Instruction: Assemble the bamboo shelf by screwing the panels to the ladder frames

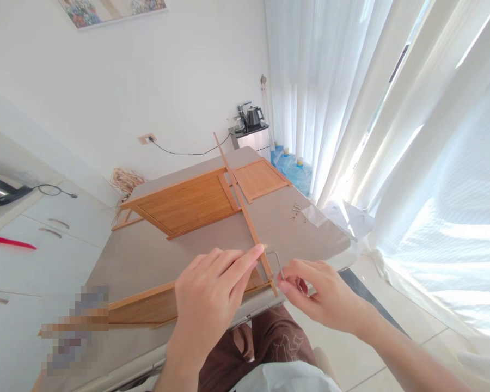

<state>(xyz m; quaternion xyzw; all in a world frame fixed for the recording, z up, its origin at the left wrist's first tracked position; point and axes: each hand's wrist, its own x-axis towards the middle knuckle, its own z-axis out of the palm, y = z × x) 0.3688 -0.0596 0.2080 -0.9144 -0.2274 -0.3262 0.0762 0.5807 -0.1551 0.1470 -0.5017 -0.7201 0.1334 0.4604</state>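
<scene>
My right hand point(312, 291) pinches the long arm of a metal hex key point(280, 260). The key's short end meets the side of a narrow wooden rail point(251, 226) near its front end. Across that rail's near part, my left hand point(216, 286) is closed, its index fingertip pressed by the key's tip. Two wooden panels stand on edge against the rail: a far panel point(188, 204) and a near panel point(142, 313), partly hidden by my left hand. A pixelated patch covers the near panel's left end.
A flat wooden panel point(261, 178) lies at the table's far right. Several small screws point(295, 211) are scattered beside a clear plastic bag point(315, 216). The grey table point(147, 256) stops just before my lap. Behind it are a kettle point(253, 116) and water bottles point(294, 170).
</scene>
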